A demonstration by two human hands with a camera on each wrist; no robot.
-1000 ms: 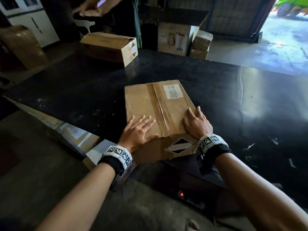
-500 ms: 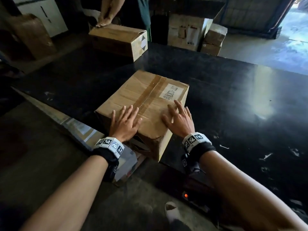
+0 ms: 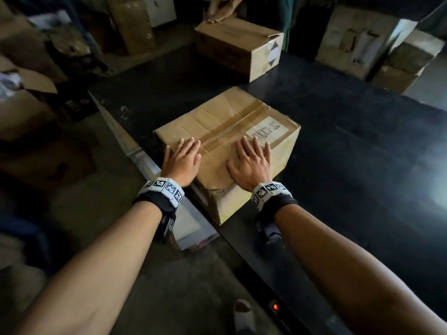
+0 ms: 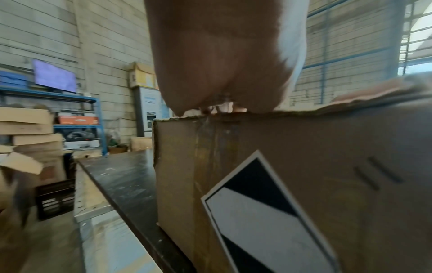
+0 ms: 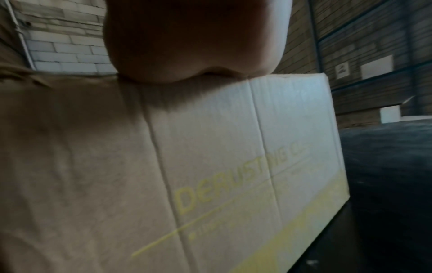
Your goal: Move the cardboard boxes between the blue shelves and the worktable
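A taped cardboard box [image 3: 227,124] with a white label sits on the black worktable [image 3: 350,146], its near corner over the table's edge. My left hand [image 3: 183,158] lies flat on the box's near-left top edge, fingers straight. My right hand [image 3: 252,163] lies flat on the top beside the tape seam. In the left wrist view the box's side [image 4: 304,184] carries a black-and-white diamond sticker, and my left hand's palm [image 4: 222,64] rests on the top edge. The right wrist view shows the box's long side [image 5: 210,166] with yellow print under my right hand's palm [image 5: 194,46].
A second cardboard box [image 3: 239,44] stands at the table's far side with another person's hands [image 3: 220,10] on it. More boxes [image 3: 377,44] are stacked beyond the table at right. Blue shelves [image 4: 77,114] with boxes stand at left. Cartons crowd the floor at left.
The box has turned further on the table, its labelled end now swung to the right. Both my hands stayed flat on its top and moved with it.
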